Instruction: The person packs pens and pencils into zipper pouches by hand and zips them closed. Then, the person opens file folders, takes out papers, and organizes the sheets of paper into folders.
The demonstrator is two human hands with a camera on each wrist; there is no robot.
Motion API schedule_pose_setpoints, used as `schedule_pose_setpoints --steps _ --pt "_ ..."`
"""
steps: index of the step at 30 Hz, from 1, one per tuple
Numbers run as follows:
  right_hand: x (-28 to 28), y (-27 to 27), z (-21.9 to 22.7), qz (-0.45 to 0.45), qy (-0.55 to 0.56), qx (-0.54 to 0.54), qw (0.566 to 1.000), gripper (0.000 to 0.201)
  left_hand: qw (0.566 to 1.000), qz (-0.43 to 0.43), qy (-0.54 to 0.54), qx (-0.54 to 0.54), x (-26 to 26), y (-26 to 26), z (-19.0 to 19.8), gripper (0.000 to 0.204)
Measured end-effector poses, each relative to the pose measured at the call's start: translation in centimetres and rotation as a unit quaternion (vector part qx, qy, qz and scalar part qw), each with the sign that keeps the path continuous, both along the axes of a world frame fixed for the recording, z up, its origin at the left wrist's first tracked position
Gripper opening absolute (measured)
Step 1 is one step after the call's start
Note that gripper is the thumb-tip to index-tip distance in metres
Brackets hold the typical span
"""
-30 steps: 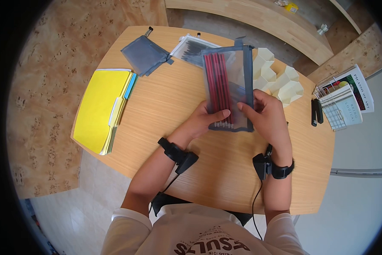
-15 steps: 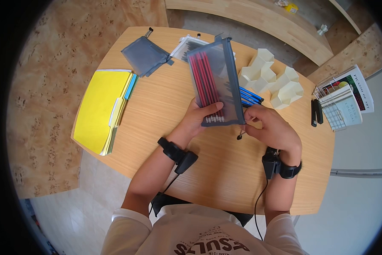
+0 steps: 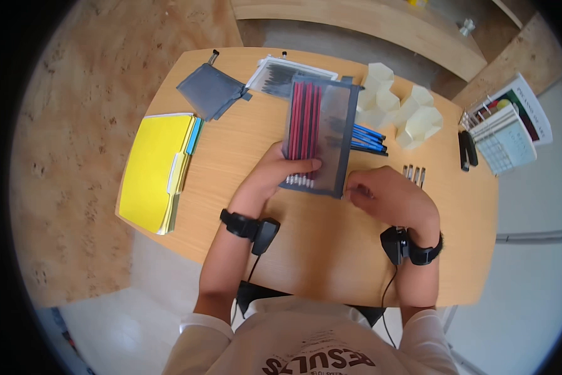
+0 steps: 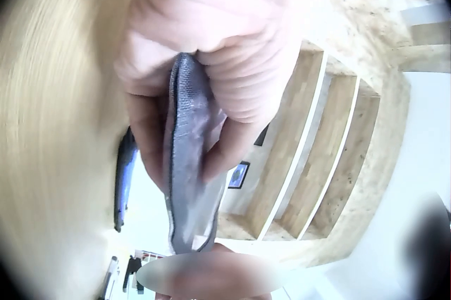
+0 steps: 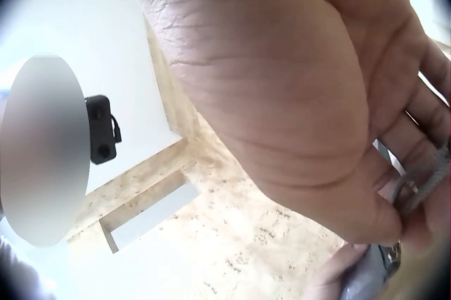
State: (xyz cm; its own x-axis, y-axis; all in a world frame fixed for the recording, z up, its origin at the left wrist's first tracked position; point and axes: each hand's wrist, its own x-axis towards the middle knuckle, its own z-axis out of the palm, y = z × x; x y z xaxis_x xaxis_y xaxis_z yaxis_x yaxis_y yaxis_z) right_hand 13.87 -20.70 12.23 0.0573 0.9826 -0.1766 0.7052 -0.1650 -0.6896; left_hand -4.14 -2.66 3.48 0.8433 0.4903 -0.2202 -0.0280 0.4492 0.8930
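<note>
My left hand point(image 3: 271, 169) holds a grey mesh zip pouch point(image 3: 331, 134) upright above the table, thumb on its front and fingers behind. Several red pencils point(image 3: 303, 122) with pale ends stand inside it. In the left wrist view, the pouch point(image 4: 187, 145) is edge-on between thumb and fingers. Beside the pouch's lower right corner, my right hand point(image 3: 393, 197) has its fingers curled in. In the right wrist view, its thumb and fingers pinch a small grey braided cord point(image 5: 426, 184), close to the pouch's corner with a metal piece.
Several blue pens point(image 3: 368, 139) lie right of the pouch, near cream hexagonal holders point(image 3: 421, 119). At the back are another grey pouch point(image 3: 209, 90) and a white-edged pouch point(image 3: 274, 75). Yellow folders point(image 3: 156, 169) lie left; a black stapler point(image 3: 467, 150) and wire book rack point(image 3: 496, 147) stand right.
The right hand has left the pouch's right edge and moved down to its lower right corner. The pouch tilted left, then came back nearly upright, exposing the blue pens. The head view has shifted slightly.
</note>
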Motion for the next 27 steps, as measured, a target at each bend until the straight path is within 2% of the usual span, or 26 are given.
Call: schedule_pose_setpoints --steps 3,4,5,7,11,13,17,19,20,22,23,25,26,27 --pt "-2.7 -2.3 -1.2 0.055 0.003 0.008 0.998 0.016 0.994 -0.043 0.086 0.056 -3.5 -1.7 1.1 0.040" --pt "-3.6 -3.4 -1.6 0.086 0.002 0.023 0.996 0.016 0.992 -0.071 0.100 0.024 -4.7 -2.5 1.5 0.037" --pt "-4.4 -4.4 -1.9 0.070 0.012 0.026 0.997 0.016 0.990 -0.086 0.111 0.028 -5.6 -3.4 1.5 0.037" --pt "-6.0 -6.1 -2.7 0.119 0.074 -0.049 0.989 0.017 0.978 -0.147 0.144 0.028 -7.3 -4.7 1.3 0.030" --pt "-7.9 -8.7 -4.5 0.078 0.060 -0.091 0.991 0.015 0.975 -0.152 0.157 0.035 -8.1 -6.8 0.8 0.024" --pt "-8.4 -9.7 -5.6 0.054 0.083 -0.071 0.993 0.016 0.970 -0.170 0.159 0.062 -8.3 -7.0 0.4 0.024" --pt "-8.6 -10.5 -6.4 0.006 0.107 -0.041 0.993 0.019 0.977 -0.131 0.142 0.094 -7.6 -7.6 0.8 0.035" --pt "-8.7 -10.6 -6.7 -0.003 0.105 -0.038 0.994 0.018 0.976 -0.108 0.142 0.122 -7.2 -7.7 0.7 0.056" --pt "-8.7 -10.5 -6.8 -0.011 0.104 -0.034 0.994 0.018 0.976 -0.109 0.141 0.123 -7.1 -7.8 0.6 0.056" --pt "-8.9 -10.2 -6.4 -0.017 0.105 -0.035 0.994 0.018 0.970 -0.028 0.178 0.164 -7.5 -8.0 0.6 0.049" --pt "-8.9 -9.9 -6.3 -0.022 0.104 -0.036 0.994 0.018 0.969 -0.027 0.177 0.168 -7.9 -7.9 1.1 0.049" --pt "-9.1 -9.7 -6.5 -0.022 0.092 -0.037 0.995 0.019 0.872 -0.034 0.329 0.361 -8.7 -7.9 2.8 0.052" --pt "-9.2 -9.7 -6.7 -0.023 0.079 -0.040 0.996 0.019 0.872 -0.034 0.329 0.362 -9.0 -8.0 3.0 0.052" --pt "-9.3 -9.6 -7.0 -0.023 0.079 -0.039 0.996 0.019 0.811 -0.024 0.295 0.504 -9.3 -8.2 3.1 0.050"
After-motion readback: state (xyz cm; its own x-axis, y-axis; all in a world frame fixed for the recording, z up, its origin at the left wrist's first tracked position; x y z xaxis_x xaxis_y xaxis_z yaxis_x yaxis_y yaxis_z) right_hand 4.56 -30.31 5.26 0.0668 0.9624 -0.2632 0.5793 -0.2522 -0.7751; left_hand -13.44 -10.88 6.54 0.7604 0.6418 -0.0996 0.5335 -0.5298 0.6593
